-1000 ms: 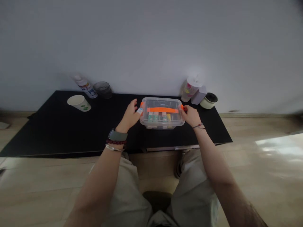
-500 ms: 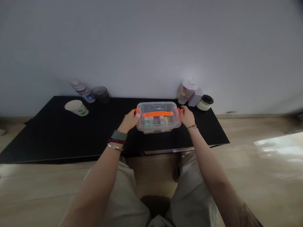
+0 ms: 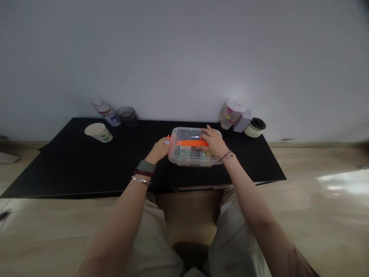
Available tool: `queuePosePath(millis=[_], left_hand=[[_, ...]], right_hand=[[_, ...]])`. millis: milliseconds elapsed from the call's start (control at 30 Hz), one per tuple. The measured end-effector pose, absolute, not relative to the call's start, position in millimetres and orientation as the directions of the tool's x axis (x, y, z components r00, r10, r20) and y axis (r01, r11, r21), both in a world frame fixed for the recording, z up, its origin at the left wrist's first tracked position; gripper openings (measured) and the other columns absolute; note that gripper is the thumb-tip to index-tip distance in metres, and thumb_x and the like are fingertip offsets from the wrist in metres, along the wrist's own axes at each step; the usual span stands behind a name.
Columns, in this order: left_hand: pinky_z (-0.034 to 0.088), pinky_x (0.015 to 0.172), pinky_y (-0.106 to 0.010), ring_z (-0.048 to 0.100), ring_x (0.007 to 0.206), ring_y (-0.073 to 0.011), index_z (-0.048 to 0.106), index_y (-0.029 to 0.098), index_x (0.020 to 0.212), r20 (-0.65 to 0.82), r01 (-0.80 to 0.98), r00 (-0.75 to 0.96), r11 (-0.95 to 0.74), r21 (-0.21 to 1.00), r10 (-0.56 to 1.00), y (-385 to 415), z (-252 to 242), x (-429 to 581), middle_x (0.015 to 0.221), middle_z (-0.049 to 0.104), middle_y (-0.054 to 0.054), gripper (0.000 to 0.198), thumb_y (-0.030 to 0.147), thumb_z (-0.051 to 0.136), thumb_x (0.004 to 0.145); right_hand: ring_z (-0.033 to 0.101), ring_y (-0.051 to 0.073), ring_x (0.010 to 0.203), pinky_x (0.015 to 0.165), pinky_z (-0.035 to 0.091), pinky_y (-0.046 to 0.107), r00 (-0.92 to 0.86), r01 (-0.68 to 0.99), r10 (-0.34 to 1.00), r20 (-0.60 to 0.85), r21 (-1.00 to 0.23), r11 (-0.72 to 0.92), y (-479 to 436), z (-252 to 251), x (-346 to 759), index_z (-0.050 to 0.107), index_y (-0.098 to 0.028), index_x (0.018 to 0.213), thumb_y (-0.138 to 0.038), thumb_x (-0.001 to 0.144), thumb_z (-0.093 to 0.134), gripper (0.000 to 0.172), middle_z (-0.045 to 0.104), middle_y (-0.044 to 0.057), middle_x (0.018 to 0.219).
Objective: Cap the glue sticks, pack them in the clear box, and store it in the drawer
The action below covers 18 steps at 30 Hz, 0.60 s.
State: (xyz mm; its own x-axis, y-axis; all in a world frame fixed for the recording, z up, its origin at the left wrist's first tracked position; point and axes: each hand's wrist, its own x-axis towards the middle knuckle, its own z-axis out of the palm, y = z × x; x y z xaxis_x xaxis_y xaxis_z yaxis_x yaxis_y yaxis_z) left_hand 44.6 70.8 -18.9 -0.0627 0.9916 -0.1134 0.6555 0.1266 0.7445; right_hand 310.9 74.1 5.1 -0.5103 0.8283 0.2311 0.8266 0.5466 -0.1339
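Note:
A clear plastic storage box (image 3: 187, 157) with an orange carry handle (image 3: 188, 143) sits lidded on the black table. Small green and yellow items show dimly through its walls. At the box's left end, my left hand (image 3: 158, 149) has its fingers closed on the orange latch (image 3: 168, 139). My right hand (image 3: 213, 142) rests over the right part of the lid with fingers spread, touching the lid and the handle's right end. That hand hides the lid's right side and most of the right latch.
On the black table (image 3: 115, 169), a paper cup (image 3: 98, 132), a spray can (image 3: 108, 114) and a dark glass (image 3: 127, 116) stand left. At the back right are a lidded plastic cup (image 3: 230, 114), a pale box (image 3: 242, 121) and a cream pot with black lid (image 3: 254, 129).
My right hand has moved from the right latch onto the top of the lid, fingers spreading over the handle. My left hand stays at the left latch. The view has shifted slightly.

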Motion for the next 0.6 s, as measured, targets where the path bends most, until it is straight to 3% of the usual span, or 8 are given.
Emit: queuePosePath(millis=[133,233,433,600], left_hand=[[0.047,0.065,-0.03,0.06,0.069,-0.02,0.062,0.016,0.08,-0.175,0.403,0.012,0.156,0.902,0.984,72,-29,39,0.073,0.067,-0.006,0.032,0.044,0.048,0.086],[0.042,0.056,-0.026,0.052,0.058,-0.0148,0.061,0.016,0.078,-0.228,0.276,0.094,0.195,0.941,0.969,69,-35,38,0.064,0.062,-0.001,0.034,0.049,0.057,0.078],[0.04,0.052,-0.023,0.049,0.054,-0.012,0.058,0.017,0.078,-0.231,0.236,0.092,0.204,0.95,0.969,68,-43,40,0.063,0.059,0.001,0.029,0.045,0.059,0.077],[0.052,0.064,-0.032,0.062,0.069,-0.0193,0.063,0.016,0.081,-0.217,0.314,0.021,0.199,0.928,0.976,66,-40,40,0.07,0.067,-0.003,0.023,0.039,0.059,0.079]], right_hand=[[0.042,0.035,0.142,0.113,0.034,0.054,-0.541,0.829,0.815,0.207,-0.029,0.558,69,5,306,0.065,-0.014,0.112,-0.041,0.098,0.055,0.032,0.057,0.019,0.141],[0.045,0.034,0.14,0.113,0.037,0.051,-0.544,0.832,0.811,0.214,0.011,0.555,64,4,305,0.063,-0.012,0.116,-0.037,0.1,0.051,0.032,0.061,0.02,0.135],[0.047,0.032,0.138,0.112,0.039,0.049,-0.531,0.836,0.817,0.223,-0.02,0.549,59,3,306,0.06,-0.01,0.115,-0.033,0.103,0.045,0.03,0.063,0.02,0.13],[0.057,0.03,0.125,0.103,0.046,0.046,-0.445,0.866,0.867,0.225,-0.139,0.48,61,17,316,0.057,-0.011,0.12,-0.026,0.103,0.037,0.03,0.063,0.021,0.127]])
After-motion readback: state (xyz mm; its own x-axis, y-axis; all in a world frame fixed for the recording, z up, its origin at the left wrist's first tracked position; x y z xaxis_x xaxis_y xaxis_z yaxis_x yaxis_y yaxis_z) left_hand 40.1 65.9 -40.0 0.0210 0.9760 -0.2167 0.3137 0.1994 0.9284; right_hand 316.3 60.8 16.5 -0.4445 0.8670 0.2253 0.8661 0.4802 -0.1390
